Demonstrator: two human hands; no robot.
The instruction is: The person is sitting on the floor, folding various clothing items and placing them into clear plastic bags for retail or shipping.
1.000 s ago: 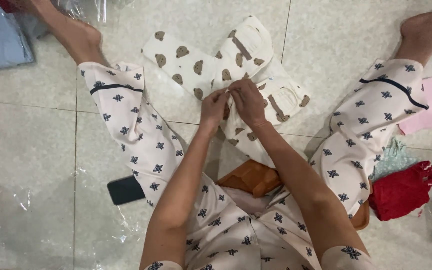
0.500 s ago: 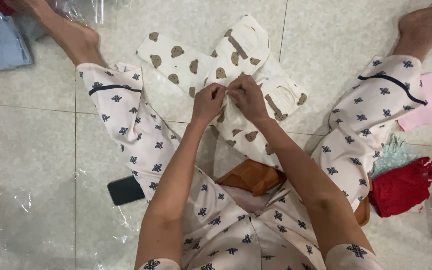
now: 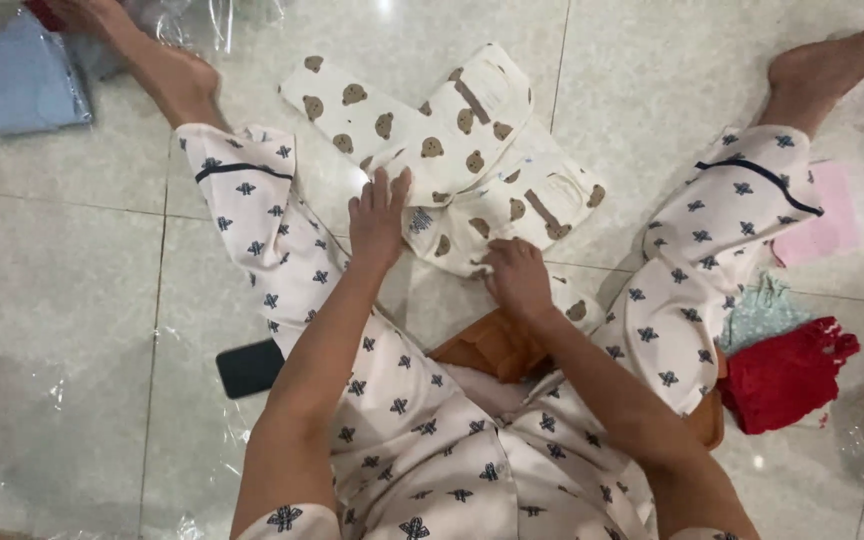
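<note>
A pale tiled floor point(image 3: 72, 270) is seen from above, with a cream bear-print garment point(image 3: 452, 150) spread on it between the person's outstretched legs. The left hand point(image 3: 379, 215) is laid flat on the garment's left edge, fingers straight and close together. The right hand point(image 3: 518, 280) is pressed on its lower edge, fingers curled loosely. A black phone point(image 3: 248, 367) lies beside the left thigh, and a red cloth point(image 3: 787, 375) to the right.

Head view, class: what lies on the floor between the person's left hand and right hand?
In the head view, the cream bear-print garment spans that stretch. The left hand presses flat on its left edge; the right hand rests on its lower edge.
</note>
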